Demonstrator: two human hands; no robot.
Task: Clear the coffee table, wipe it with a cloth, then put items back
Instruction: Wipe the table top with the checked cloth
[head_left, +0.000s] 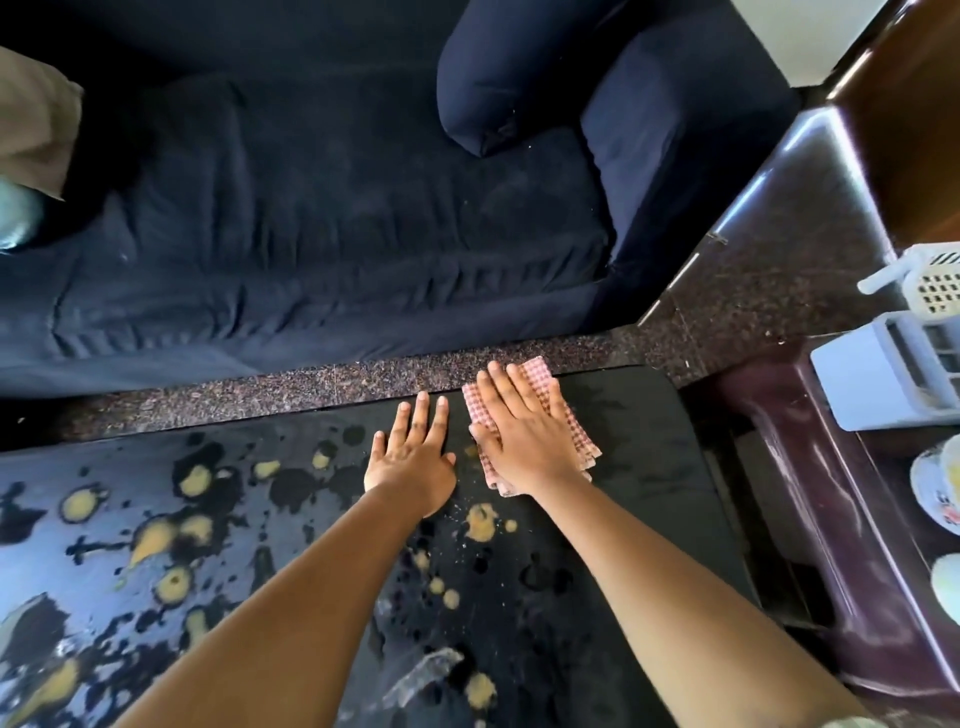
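The black coffee table (639, 467) fills the lower half of the head view, its surface spotted with yellowish stains and crumbs on the left and middle. A folded pink checked cloth (579, 434) lies near the far right edge of the table. My right hand (524, 431) presses flat on the cloth with straight fingers. My left hand (413, 457) rests flat on the bare tabletop just left of the cloth, fingers spread.
A dark blue sofa (322, 223) with a bolster cushion (498, 78) stands just beyond the table, a strip of speckled floor (291, 389) between them. At the right, a dark brown side table (810, 467) carries white plastic baskets (904, 374) and crockery (940, 493).
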